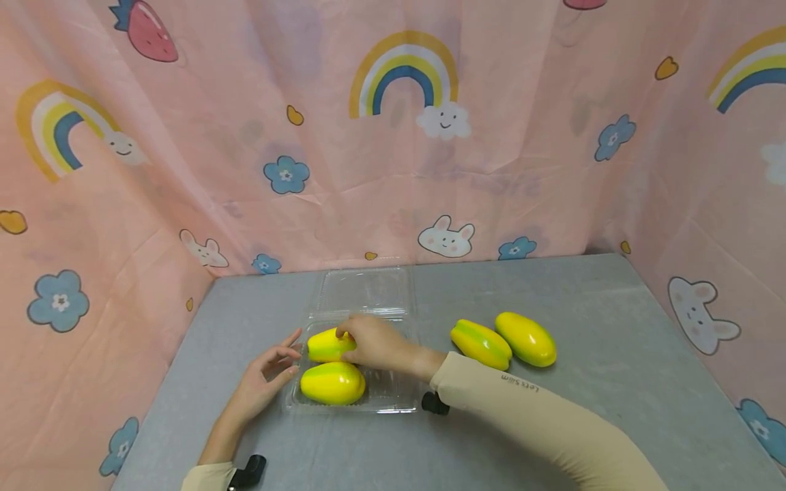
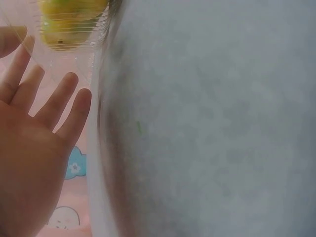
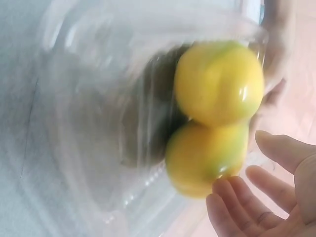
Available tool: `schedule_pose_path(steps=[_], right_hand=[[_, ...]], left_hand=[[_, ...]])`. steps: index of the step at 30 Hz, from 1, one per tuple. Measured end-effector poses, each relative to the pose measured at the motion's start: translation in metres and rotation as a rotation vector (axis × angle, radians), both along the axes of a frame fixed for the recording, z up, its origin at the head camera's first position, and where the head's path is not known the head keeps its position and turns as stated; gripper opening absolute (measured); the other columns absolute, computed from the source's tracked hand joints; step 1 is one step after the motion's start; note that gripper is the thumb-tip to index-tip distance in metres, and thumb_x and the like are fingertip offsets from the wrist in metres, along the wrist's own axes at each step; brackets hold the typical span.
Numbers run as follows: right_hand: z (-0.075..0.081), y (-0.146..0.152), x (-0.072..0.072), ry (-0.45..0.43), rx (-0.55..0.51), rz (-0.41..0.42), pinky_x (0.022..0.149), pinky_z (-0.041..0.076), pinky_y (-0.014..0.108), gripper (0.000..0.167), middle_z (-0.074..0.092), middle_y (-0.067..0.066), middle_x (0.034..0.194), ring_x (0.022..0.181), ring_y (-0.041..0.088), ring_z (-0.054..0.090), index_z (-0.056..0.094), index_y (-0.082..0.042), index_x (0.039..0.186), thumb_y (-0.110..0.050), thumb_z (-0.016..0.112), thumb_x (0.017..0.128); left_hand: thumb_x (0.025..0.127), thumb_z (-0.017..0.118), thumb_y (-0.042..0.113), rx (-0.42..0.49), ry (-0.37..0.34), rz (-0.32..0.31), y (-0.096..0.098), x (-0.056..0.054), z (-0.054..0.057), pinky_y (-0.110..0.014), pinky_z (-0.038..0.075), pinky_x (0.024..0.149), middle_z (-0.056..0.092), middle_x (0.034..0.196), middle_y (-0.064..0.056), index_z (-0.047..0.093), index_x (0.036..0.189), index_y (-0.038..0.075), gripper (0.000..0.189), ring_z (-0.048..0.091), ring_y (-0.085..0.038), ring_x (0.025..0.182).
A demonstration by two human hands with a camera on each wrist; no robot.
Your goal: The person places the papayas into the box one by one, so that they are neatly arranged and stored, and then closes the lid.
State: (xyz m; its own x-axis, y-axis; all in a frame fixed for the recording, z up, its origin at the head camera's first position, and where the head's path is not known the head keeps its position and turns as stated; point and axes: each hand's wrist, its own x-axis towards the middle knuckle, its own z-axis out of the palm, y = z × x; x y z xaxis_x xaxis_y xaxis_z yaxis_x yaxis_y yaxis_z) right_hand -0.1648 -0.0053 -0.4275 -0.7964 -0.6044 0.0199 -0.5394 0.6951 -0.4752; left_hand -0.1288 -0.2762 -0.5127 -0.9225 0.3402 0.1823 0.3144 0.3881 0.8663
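Observation:
A clear plastic clamshell box (image 1: 389,392) lies on the table with its lid (image 1: 366,290) folded back. Two yellow papayas with green streaks are side by side in its left part, a front papaya (image 1: 333,383) and a back papaya (image 1: 325,346). My right hand (image 1: 373,343) is over the right end of the back one. In the right wrist view its fingers (image 3: 240,202) are loosely bent at that papaya, the thumb apart from them. Beside the box's left wall is my left hand (image 1: 263,377), fingers spread and holding nothing.
Two more yellow papayas lie on the grey table (image 1: 589,409) right of the box, a left one (image 1: 482,344) and a right one (image 1: 526,339), close together. A pink patterned curtain (image 1: 393,170) stands behind the table and along both sides.

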Motion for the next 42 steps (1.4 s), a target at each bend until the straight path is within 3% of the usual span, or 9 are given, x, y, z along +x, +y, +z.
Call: schedule_pose_path(steps=[7,13,21,27,31,38,42], right_hand=[[0.005,0.015,-0.009,0.006,-0.011,-0.044,0.074,0.05,0.026,0.036,0.072,0.004,0.1,0.085,0.014,0.061,0.071,-0.011,0.115,-0.023,0.079,0.083],[0.017,0.036,-0.016,-0.079,-0.069,-0.048,0.079,0.052,0.036,0.041,0.07,0.013,0.105,0.092,0.023,0.062,0.067,-0.004,0.119,-0.018,0.079,0.083],[0.03,0.087,-0.022,-0.203,-0.002,-0.13,0.083,0.055,0.037,0.053,0.068,0.014,0.119,0.103,0.025,0.063,0.062,-0.01,0.13,-0.026,0.08,0.083],[0.036,0.134,-0.019,-0.29,0.06,-0.203,0.092,0.056,0.047,0.058,0.064,0.021,0.128,0.114,0.036,0.062,0.057,-0.007,0.135,-0.027,0.079,0.084],[0.031,0.162,-0.015,-0.32,0.097,-0.247,0.094,0.054,0.052,0.063,0.063,0.025,0.13,0.116,0.038,0.062,0.055,-0.006,0.136,-0.029,0.08,0.083],[0.023,0.187,-0.001,-0.265,0.123,-0.285,0.087,0.056,0.049,0.068,0.066,0.023,0.122,0.105,0.034,0.064,0.056,-0.003,0.135,-0.031,0.083,0.079],[0.018,0.193,0.009,-0.238,0.118,-0.3,0.089,0.055,0.049,0.07,0.066,0.021,0.124,0.109,0.034,0.064,0.056,-0.002,0.135,-0.03,0.084,0.077]], left_hand=[[0.096,0.062,0.006,0.015,0.007,-0.009,0.0,0.0,0.0,-0.015,0.044,0.103,0.039,0.158,-0.012,0.062,0.113,0.007,0.017,0.053,-0.006,0.134],[0.096,0.061,0.004,0.047,0.004,-0.017,0.0,-0.001,0.0,-0.012,0.042,0.102,0.038,0.159,-0.014,0.062,0.113,0.006,0.017,0.052,-0.005,0.135],[0.097,0.061,0.005,0.039,0.006,-0.021,0.0,0.001,-0.001,-0.014,0.043,0.103,0.038,0.159,-0.014,0.062,0.113,0.005,0.017,0.052,-0.005,0.135],[0.096,0.06,0.003,0.055,0.014,-0.029,0.0,0.001,-0.002,-0.013,0.043,0.103,0.038,0.159,-0.015,0.061,0.114,0.005,0.017,0.052,-0.005,0.135],[0.096,0.06,0.003,0.06,0.016,-0.038,0.0,-0.001,-0.002,-0.013,0.043,0.103,0.037,0.159,-0.016,0.061,0.114,0.005,0.018,0.052,-0.004,0.135],[0.097,0.059,0.002,0.075,-0.001,-0.039,0.0,-0.001,-0.001,-0.012,0.042,0.103,0.037,0.159,-0.016,0.061,0.114,0.003,0.018,0.051,-0.004,0.136],[0.097,0.059,0.004,0.072,-0.012,-0.039,-0.001,0.0,0.001,-0.013,0.042,0.103,0.036,0.16,-0.015,0.061,0.115,0.003,0.018,0.05,-0.004,0.136]])
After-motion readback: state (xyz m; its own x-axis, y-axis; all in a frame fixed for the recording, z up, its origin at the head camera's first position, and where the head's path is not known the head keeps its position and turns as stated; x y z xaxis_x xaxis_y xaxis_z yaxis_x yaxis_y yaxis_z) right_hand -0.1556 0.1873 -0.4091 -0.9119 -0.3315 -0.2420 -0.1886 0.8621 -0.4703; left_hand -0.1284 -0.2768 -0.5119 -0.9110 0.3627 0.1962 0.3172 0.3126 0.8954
